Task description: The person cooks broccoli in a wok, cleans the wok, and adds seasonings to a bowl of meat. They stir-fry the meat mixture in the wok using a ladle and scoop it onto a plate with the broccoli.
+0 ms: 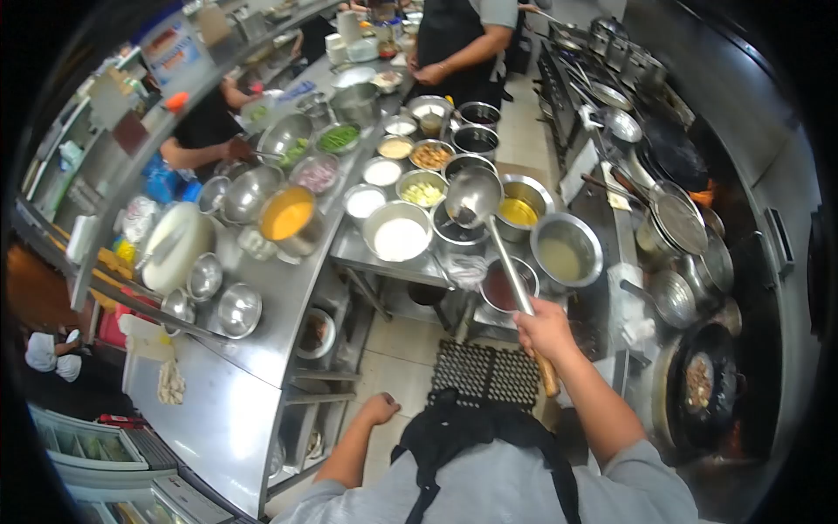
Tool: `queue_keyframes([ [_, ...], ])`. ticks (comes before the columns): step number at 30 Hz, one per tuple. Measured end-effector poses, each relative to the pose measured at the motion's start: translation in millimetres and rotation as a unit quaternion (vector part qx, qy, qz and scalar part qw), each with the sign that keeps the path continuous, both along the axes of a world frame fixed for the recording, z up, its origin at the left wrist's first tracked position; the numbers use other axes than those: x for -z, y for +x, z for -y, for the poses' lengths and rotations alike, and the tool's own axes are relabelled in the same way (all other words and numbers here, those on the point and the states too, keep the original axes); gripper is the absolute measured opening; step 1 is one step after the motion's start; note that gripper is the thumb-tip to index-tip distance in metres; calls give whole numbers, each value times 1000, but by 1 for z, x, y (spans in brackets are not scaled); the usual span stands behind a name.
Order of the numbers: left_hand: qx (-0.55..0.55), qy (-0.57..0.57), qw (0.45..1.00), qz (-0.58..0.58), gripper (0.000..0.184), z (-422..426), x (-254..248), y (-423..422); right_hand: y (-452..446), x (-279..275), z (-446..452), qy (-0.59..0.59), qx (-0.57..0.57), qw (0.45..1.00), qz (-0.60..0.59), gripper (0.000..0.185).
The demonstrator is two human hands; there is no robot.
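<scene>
My right hand (543, 330) grips the handle of a long metal ladle (504, 253) with a wooden end. Its wide bowl hangs over the dark pots in the middle of the ingredient station, and I cannot make out clearly what is in it. Around it are a pot of yellow liquid (518, 212), a bowl of cloudy liquid (567, 251), a bowl of white powder or cream (398, 232) and a bowl of pale chopped pieces (422, 192). Low at my side, beside the steel counter, my left hand (381, 408) is loosely closed with nothing visible in it.
On the left steel counter (218, 367) stand a pot of orange liquid (288, 217) and metal bowls. To the right, a wok with food (700, 382) sits on the stove. Two people work across the counter. A black rubber mat (484, 371) covers the floor ahead.
</scene>
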State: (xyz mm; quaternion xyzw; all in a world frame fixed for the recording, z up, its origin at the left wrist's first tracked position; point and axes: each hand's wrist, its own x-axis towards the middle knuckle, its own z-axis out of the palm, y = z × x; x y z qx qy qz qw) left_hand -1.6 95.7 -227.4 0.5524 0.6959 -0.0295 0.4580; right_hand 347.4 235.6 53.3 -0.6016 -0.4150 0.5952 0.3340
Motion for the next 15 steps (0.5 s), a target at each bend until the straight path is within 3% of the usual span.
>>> queue_keyframes([
  [2,-7,52,999,3,39,9,6,0,-4,0,-1,0,1,1000,-8,4],
  [5,-38,35,999,13,38,17,7,0,-2,0,1,-4,8,1000,16,8],
  [9,-32,19,999,-1,38,26,2,-4,2,11,-1,1,3,1000,-15,2],
  [15,-26,-15,1000,-5,44,28,-12,-4,8,11,0,-18,14,998,-65,9],
])
